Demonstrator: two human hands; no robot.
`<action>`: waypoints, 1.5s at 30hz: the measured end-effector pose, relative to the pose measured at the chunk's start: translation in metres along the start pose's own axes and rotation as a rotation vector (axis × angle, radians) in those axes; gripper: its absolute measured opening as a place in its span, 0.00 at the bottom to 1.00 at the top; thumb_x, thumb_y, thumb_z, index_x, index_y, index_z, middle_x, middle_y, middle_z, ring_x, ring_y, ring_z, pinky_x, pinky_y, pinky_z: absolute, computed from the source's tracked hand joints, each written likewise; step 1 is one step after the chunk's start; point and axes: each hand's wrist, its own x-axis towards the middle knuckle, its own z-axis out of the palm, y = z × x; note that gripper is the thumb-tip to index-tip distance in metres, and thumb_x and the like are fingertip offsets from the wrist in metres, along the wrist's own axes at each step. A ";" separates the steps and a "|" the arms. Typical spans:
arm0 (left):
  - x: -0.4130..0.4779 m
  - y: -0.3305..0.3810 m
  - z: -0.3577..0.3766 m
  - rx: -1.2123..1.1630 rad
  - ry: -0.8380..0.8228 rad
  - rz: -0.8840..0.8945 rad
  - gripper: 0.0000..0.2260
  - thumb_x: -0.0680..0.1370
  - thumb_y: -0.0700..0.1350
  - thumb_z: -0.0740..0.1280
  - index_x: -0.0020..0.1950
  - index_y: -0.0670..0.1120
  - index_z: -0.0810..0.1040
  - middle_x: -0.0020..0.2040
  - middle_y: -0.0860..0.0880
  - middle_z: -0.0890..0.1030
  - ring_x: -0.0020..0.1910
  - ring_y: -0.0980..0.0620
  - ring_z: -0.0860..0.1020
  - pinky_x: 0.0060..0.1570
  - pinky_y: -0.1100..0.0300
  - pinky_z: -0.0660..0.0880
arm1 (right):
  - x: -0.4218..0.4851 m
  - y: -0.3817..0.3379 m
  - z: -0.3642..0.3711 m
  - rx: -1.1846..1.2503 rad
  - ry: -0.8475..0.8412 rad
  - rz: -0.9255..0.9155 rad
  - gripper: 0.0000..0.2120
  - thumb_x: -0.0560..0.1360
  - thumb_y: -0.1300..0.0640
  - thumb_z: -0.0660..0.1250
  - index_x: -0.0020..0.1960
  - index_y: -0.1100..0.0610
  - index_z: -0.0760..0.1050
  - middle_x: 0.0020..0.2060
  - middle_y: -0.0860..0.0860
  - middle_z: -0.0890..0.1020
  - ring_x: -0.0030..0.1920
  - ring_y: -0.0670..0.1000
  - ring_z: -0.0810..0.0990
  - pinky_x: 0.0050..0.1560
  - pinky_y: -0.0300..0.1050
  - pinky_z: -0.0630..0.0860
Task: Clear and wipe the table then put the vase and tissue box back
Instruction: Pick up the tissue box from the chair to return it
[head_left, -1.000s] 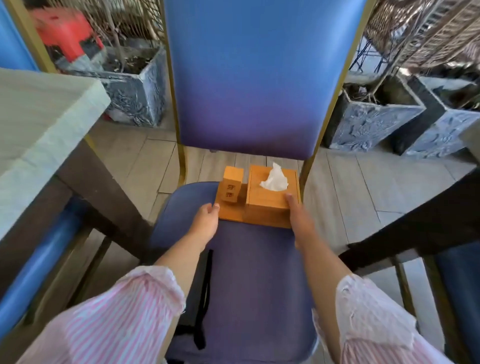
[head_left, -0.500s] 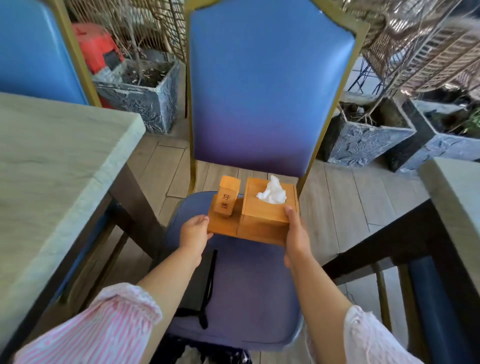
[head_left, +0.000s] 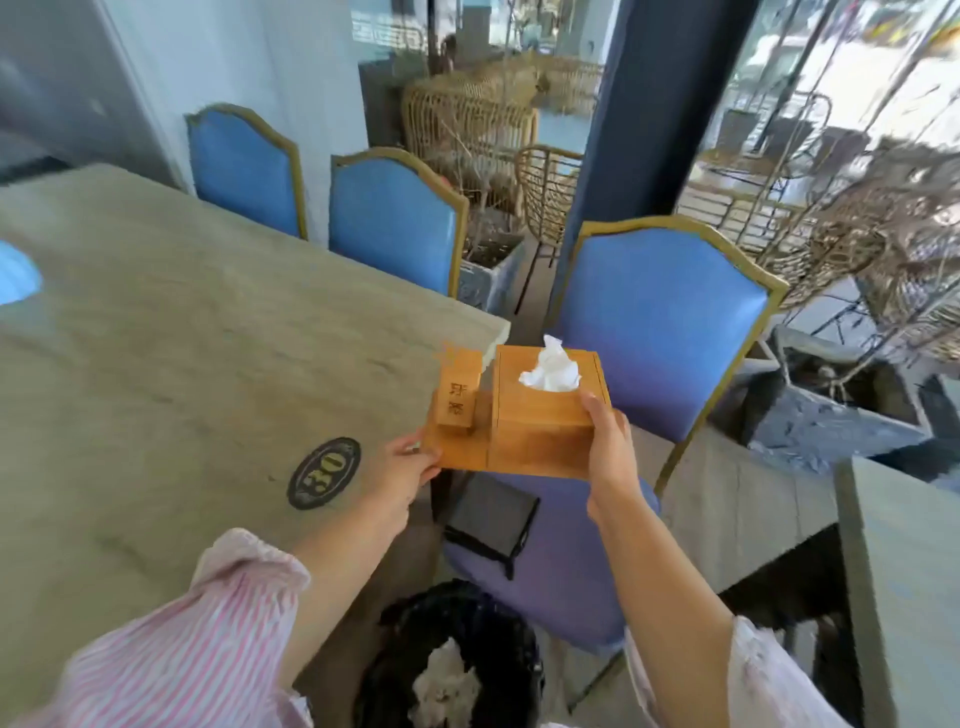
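A wooden tissue box (head_left: 540, 410) with a white tissue sticking out and a small wooden holder on its left side is held in the air, above the blue chair seat and beside the table's right edge. My left hand (head_left: 408, 465) grips its lower left corner. My right hand (head_left: 610, 447) grips its right side, thumb on top. The grey stone table (head_left: 171, 364) lies to the left, with a round black "30" badge (head_left: 323, 472) near its edge. No vase is in view.
A blue chair (head_left: 660, 322) stands behind the box, with a dark flat device (head_left: 491, 519) on its seat. A black bin (head_left: 457, 660) holding crumpled paper stands below. Two more blue chairs (head_left: 389, 223) line the table's far side. Stone planters (head_left: 831, 415) sit right; another table (head_left: 909, 571) at far right.
Both hands lifted the tissue box off the chair seat and carried it up toward the table's edge. My view rose and turned left, so the tabletop now shows.
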 end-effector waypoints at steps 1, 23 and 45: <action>-0.008 0.004 -0.020 -0.003 0.001 0.019 0.21 0.76 0.30 0.64 0.69 0.36 0.69 0.61 0.38 0.77 0.57 0.43 0.78 0.58 0.55 0.74 | -0.014 -0.004 0.011 -0.009 -0.035 -0.007 0.22 0.77 0.45 0.61 0.67 0.53 0.67 0.56 0.47 0.74 0.52 0.46 0.72 0.54 0.45 0.65; -0.129 0.084 -0.480 0.070 0.124 0.173 0.20 0.76 0.27 0.60 0.68 0.33 0.69 0.67 0.34 0.72 0.56 0.43 0.74 0.50 0.60 0.77 | -0.362 0.075 0.316 0.104 -0.210 0.038 0.21 0.75 0.44 0.63 0.64 0.53 0.67 0.57 0.50 0.72 0.57 0.51 0.71 0.60 0.50 0.69; 0.018 0.225 -0.679 0.082 0.002 0.066 0.19 0.78 0.26 0.55 0.69 0.33 0.66 0.37 0.48 0.71 0.35 0.55 0.70 0.58 0.55 0.72 | -0.349 0.087 0.584 0.125 -0.200 0.130 0.23 0.72 0.45 0.68 0.61 0.53 0.66 0.55 0.52 0.73 0.50 0.53 0.75 0.51 0.52 0.74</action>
